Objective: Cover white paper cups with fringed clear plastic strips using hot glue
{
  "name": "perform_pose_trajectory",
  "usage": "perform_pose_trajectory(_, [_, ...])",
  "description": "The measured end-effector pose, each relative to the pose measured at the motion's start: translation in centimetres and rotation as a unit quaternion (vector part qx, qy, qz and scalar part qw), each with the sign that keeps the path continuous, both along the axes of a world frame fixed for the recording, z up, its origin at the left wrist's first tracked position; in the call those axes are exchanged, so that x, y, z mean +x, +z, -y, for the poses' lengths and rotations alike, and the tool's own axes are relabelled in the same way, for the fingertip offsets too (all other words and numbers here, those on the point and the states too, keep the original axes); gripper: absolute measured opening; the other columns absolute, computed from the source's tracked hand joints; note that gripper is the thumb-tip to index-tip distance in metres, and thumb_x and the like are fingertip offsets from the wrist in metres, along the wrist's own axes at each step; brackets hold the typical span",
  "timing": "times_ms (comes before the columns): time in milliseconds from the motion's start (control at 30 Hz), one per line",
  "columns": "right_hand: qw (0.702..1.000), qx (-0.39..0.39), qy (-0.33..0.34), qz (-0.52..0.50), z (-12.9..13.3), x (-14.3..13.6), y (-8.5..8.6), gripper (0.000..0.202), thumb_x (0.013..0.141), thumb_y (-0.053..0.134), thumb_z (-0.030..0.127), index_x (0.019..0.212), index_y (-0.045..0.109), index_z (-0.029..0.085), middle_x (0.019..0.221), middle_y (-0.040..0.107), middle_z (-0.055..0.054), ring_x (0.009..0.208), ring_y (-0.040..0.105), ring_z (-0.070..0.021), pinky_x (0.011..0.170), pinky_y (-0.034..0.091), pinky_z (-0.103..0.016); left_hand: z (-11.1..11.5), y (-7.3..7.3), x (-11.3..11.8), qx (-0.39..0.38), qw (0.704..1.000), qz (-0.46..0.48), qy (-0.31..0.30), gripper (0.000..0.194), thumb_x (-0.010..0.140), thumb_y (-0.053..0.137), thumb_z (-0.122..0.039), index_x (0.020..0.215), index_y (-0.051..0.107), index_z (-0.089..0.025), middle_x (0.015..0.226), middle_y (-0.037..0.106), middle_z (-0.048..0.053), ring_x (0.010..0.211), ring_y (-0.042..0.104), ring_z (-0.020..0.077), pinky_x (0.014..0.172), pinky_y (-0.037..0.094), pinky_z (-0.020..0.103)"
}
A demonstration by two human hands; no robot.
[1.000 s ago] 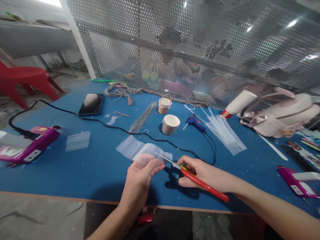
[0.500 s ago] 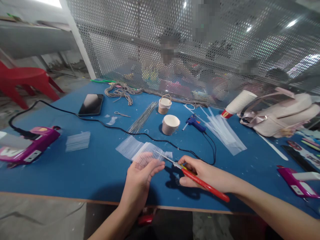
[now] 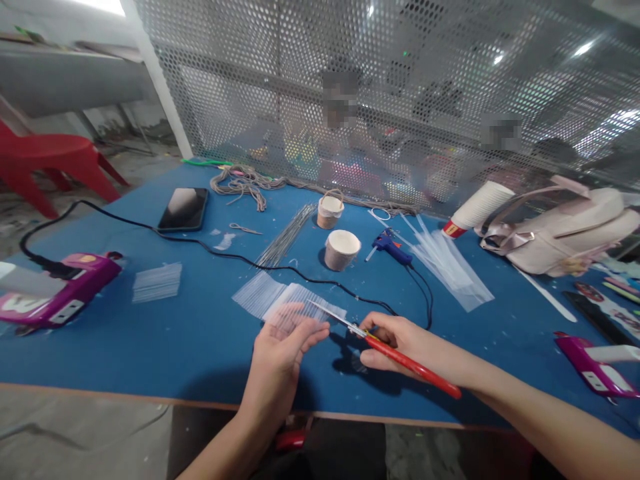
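Observation:
My left hand (image 3: 284,347) pinches a translucent, finely striped plastic sheet (image 3: 290,301) between thumb and fingers. Scissors (image 3: 410,365) with red handles are in my right hand (image 3: 395,341), fingers curled in the grip. Their narrow blades point left and lie across the right part of the sheet; whether they are cutting through it I cannot tell. Just beyond, another striped piece (image 3: 255,293) rests flat on the blue table (image 3: 200,347), partly under the held one. Farther left lies a similar striped piece (image 3: 157,283).
A black cable crosses the table beyond my hands. Two small cups, one a wrapped cup (image 3: 342,251) and one a handled cup (image 3: 330,212), stand near wires (image 3: 287,237). Also there: a blue glue gun (image 3: 393,248), plastic strips (image 3: 453,267), phone (image 3: 183,209), purple power strip (image 3: 63,293), backpack (image 3: 565,227).
My right hand and the scissors have shifted very slightly, and the red handle has tipped up a little. My left hand stays in place with the sheet.

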State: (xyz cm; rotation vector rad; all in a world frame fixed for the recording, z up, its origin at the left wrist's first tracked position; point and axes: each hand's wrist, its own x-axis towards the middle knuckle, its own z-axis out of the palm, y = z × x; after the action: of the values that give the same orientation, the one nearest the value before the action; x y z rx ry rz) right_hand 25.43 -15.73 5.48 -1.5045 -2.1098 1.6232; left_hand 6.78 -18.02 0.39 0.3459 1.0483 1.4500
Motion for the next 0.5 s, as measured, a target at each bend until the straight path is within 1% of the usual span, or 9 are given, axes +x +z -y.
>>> perform_pose_trajectory(133, [1.000, -0.004, -0.015, -0.016, 0.0, 0.3, -0.8, 0.042, 0.074, 0.065, 0.054, 0.087, 0.050, 0.016, 0.060, 0.041, 0.007, 0.051, 0.031, -0.0061, 0.045, 0.024, -0.020, 0.1, -0.3, 0.0, -0.001, 1.000, 0.005, -0.005, 0.034, 0.057, 0.077, -0.015, 0.084, 0.056, -0.013, 0.059, 0.066, -0.001, 0.064, 0.071, 0.0212, 0.066, 0.059, 0.029])
perform_pose_trajectory(267, [1.000, 0.001, -0.015, -0.017, -0.1, 0.6, -1.4, 0.042, 0.074, 0.065, 0.054, 0.087, 0.051, 0.016, 0.057, 0.041, 0.008, 0.049, 0.030, -0.0059, 0.044, 0.022, -0.020, 0.1, -0.4, -0.1, 0.002, 1.000, 0.007, -0.004, 0.036, 0.057, 0.077, -0.015, 0.086, 0.055, -0.013, 0.060, 0.067, 0.000, 0.064, 0.071, 0.0205, 0.067, 0.059, 0.029])
perform_pose_trajectory(400, [1.000, -0.007, -0.028, 0.000, -0.1, 0.5, -1.1, 0.044, 0.071, 0.067, 0.055, 0.084, 0.052, 0.015, 0.057, 0.042, 0.007, 0.049, 0.030, -0.0059, 0.043, 0.022, -0.020, 0.1, -0.1, -0.1, -0.005, 1.000, 0.003, -0.001, 0.039, 0.056, 0.077, -0.015, 0.088, 0.055, -0.013, 0.059, 0.066, -0.001, 0.062, 0.070, 0.0203, 0.064, 0.059, 0.028])
perform_pose_trajectory(500, [1.000, 0.000, -0.024, 0.017, 0.0, 0.4, -0.4, 0.044, 0.071, 0.067, 0.054, 0.084, 0.051, 0.015, 0.059, 0.042, 0.007, 0.050, 0.030, -0.0062, 0.045, 0.024, -0.020, 0.1, 0.1, -0.1, -0.006, 1.000, 0.000, -0.005, 0.047, 0.054, 0.077, -0.015, 0.095, 0.054, -0.012, 0.057, 0.066, -0.002, 0.059, 0.070, 0.0199, 0.062, 0.059, 0.028])
